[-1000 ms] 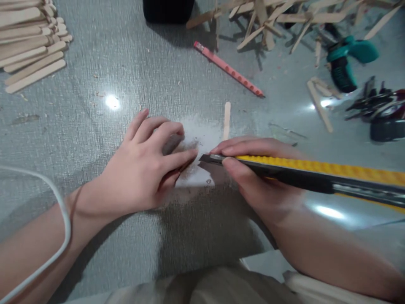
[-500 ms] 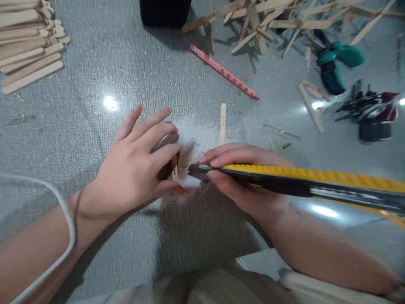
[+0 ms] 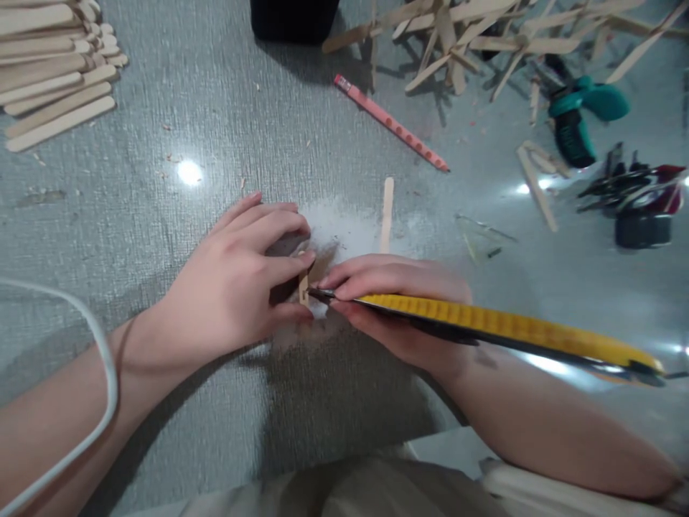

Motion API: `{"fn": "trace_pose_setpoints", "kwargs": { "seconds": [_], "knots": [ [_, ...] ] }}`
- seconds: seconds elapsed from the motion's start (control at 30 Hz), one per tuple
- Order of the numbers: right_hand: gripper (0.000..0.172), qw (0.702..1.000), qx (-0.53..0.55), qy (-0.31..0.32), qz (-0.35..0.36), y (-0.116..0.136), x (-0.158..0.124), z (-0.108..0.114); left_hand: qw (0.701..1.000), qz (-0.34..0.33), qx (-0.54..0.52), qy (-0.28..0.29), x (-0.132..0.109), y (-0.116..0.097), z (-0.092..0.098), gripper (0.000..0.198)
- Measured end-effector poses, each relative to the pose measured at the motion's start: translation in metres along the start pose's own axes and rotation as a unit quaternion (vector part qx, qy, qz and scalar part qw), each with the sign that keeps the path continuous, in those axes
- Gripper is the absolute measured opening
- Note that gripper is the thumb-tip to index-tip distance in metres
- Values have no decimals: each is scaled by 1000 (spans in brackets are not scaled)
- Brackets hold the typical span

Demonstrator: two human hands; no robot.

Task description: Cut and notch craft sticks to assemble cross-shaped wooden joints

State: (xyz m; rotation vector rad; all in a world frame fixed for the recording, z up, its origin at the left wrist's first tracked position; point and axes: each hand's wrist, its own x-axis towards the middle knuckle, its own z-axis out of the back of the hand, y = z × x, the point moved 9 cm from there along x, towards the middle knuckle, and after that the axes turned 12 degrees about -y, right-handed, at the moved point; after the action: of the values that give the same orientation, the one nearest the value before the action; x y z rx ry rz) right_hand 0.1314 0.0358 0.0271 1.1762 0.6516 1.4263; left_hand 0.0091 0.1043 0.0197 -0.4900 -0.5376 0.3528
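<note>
My left hand (image 3: 231, 276) pins a short wooden craft stick (image 3: 303, 286) to the table, its thumb and index finger at the stick's two ends. A small dark notch or mark shows near the stick's lower end. My right hand (image 3: 398, 301) grips a yellow and black utility knife (image 3: 457, 313) close to its front. The blade tip meets the stick near that mark. White powdery residue (image 3: 344, 222) lies on the table around both hands. Another craft stick (image 3: 387, 215) lies just beyond my right hand.
A pink pencil (image 3: 392, 123) lies ahead. Craft sticks (image 3: 59, 79) are piled at upper left; a joined stick structure (image 3: 457, 36) is at upper right. Teal-handled pliers (image 3: 575, 129) and a dark cluttered object (image 3: 640, 208) sit at right. A white cable (image 3: 102, 345) crosses my left forearm.
My right hand has brought the knife left and turned it, so its tip now meets the small stick. My left fingers have drawn closer together. The view has shifted slightly.
</note>
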Motion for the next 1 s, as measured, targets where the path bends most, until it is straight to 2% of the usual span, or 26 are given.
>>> {"fn": "trace_pose_setpoints", "kwargs": {
  "seconds": [0.1,0.57,0.8,1.0],
  "knots": [
    [17,1000,-2,2,12,1,-1,-1,1000,8,1,10,0,1,-2,25],
    [15,997,-36,24,63,14,-8,-6,1000,-6,-8,-9,1,0,-1,24],
    [13,994,-101,41,31,11,-16,-8,1000,-5,-9,-15,1,1,-2,21],
    [10,995,-100,12,28,16,-12,-11,1000,-6,6,-17,1,-1,0,24]
  ]
}}
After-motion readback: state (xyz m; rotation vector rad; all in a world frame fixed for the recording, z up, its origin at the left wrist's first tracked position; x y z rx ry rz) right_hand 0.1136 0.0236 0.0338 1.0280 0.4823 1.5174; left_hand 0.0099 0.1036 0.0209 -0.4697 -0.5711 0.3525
